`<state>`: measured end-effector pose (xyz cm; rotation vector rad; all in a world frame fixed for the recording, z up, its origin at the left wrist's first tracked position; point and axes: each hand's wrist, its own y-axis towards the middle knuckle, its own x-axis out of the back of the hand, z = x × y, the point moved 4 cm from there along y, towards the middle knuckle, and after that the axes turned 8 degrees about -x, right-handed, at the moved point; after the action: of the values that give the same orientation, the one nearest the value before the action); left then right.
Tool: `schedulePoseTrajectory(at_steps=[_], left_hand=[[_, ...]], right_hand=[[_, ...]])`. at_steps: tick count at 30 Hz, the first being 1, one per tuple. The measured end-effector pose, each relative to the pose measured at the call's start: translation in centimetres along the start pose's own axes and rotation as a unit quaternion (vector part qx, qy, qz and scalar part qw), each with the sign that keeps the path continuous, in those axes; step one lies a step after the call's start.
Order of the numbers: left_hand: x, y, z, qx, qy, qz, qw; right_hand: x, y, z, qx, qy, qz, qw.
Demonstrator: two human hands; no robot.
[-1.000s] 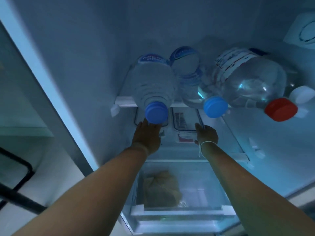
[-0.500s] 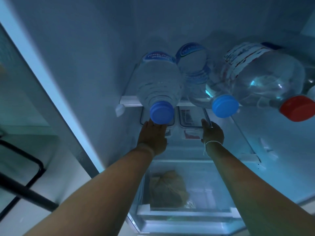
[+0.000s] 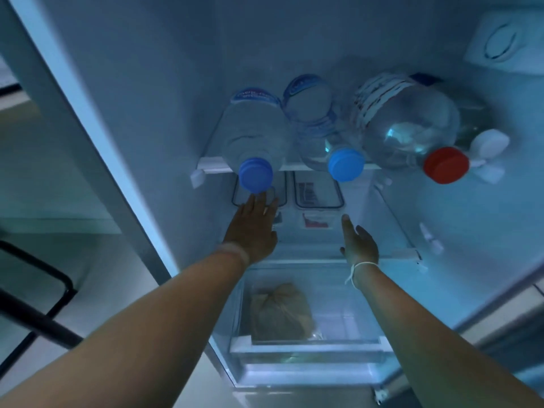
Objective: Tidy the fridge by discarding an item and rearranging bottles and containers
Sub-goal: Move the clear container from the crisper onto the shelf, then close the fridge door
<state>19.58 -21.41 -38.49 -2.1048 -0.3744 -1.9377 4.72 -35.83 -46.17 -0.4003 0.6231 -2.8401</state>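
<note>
Three clear water bottles stand on the upper fridge shelf (image 3: 212, 166): a blue-capped bottle (image 3: 253, 136) at left, a second blue-capped bottle (image 3: 318, 131) in the middle, and a large red-capped bottle (image 3: 406, 122) at right. On the shelf below sit two clear lidded containers, the left container (image 3: 282, 192) and the right container (image 3: 318, 192). My left hand (image 3: 253, 228) reaches flat toward the left container, fingers extended, holding nothing. My right hand (image 3: 359, 242) hovers open just right of the right container, touching nothing.
A white-capped item (image 3: 488, 145) stands behind the red-capped bottle. A clear crisper drawer (image 3: 353, 304) below holds a brown bag (image 3: 279, 313). The fridge's left wall (image 3: 147, 113) and a dial (image 3: 500, 42) at top right bound the space.
Both hands have pulled back slightly from the containers and their fingers have spread open. The camera view has shifted a little.
</note>
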Motion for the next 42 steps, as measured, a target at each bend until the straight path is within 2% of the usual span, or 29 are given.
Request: schedulePoseTrajectory(at_steps=[3,13,21,27,32,37,40,42], left_hand=[[0.3,-1.9,-1.2,-0.008,0.004,0.021,1.0],[4.9,-10.8,-7.2,-0.032,0.045,-0.02,0.998],[9.6,-19.4,-13.7,-0.053,0.06,-0.055,0.995],[13.5,-26.1,-18.4,-0.07,0.068,-0.1,0.99],[16.4,-30.3,-23.9,-0.093,0.075,-0.135,0.984],[18.0,-33.2,-31.3,-0.15,0.046,-0.139,0.978],[18.1,-34.7,-36.8,-0.202,0.026,-0.138,0.969],[18.4,-35.5,-40.4,-0.236,0.011,-0.137,0.962]], right_hand=[[1.1,-2.0,-0.8,-0.001,0.001,0.023,1.0],[8.5,-12.2,-1.1,0.032,-0.022,0.029,0.999],[16.7,-23.1,0.6,0.113,-0.076,0.035,0.99],[22.9,-32.9,2.8,0.228,-0.13,0.025,0.965],[29.8,-40.1,6.1,0.339,-0.203,-0.019,0.918],[37.9,-43.9,8.7,0.414,-0.311,-0.101,0.849],[43.8,-44.7,9.5,0.418,-0.407,-0.178,0.793],[47.7,-44.8,10.1,0.412,-0.481,-0.246,0.733]])
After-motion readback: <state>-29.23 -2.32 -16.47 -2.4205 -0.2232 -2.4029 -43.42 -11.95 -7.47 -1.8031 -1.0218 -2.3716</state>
